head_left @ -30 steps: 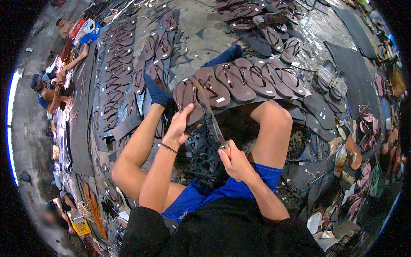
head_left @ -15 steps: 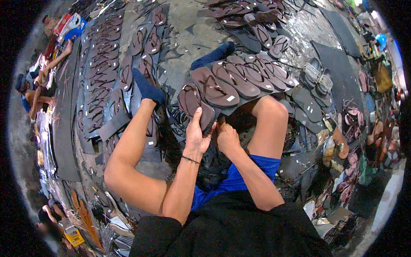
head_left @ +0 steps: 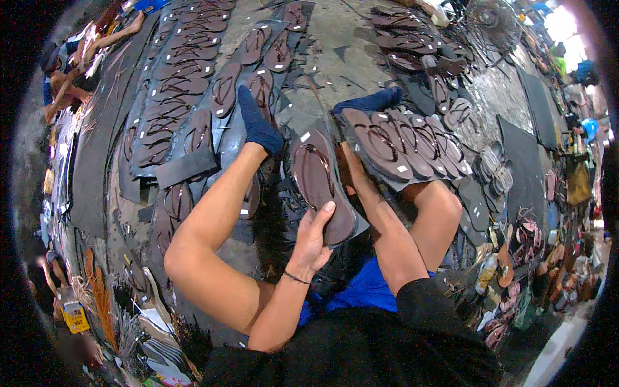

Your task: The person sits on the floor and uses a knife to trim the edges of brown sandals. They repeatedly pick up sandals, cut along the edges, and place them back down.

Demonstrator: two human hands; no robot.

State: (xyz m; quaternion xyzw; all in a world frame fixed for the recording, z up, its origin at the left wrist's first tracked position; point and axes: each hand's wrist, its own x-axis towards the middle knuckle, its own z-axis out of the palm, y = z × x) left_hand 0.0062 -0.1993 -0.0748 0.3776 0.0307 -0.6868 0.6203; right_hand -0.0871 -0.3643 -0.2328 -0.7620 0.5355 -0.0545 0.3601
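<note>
A brown flip-flop [head_left: 316, 177] with glossy dark straps stands tilted between my knees, toe end toward me. My left hand [head_left: 312, 243] grips its near end, thumb on the top face and fingers underneath. A dark sheet [head_left: 362, 224] shows along the right edge of the flip-flop, apparently lying against its underside. My right hand [head_left: 349, 169] is at the far right side of the flip-flop, close to that edge. Its fingers are mostly hidden, so whatever they may hold does not show.
Several brown flip-flops [head_left: 379, 143] stand in a slanted row by my right knee. More lie in rows on dark sheets [head_left: 143, 155] at the left. A loose dark strip [head_left: 186, 169] rests near my left shin. Another person's arm [head_left: 116, 44] shows at far left.
The flip-flop in my left hand has come nearer and turned more upright, away from the row. My right hand has moved forward along its side. The view has shifted left.
</note>
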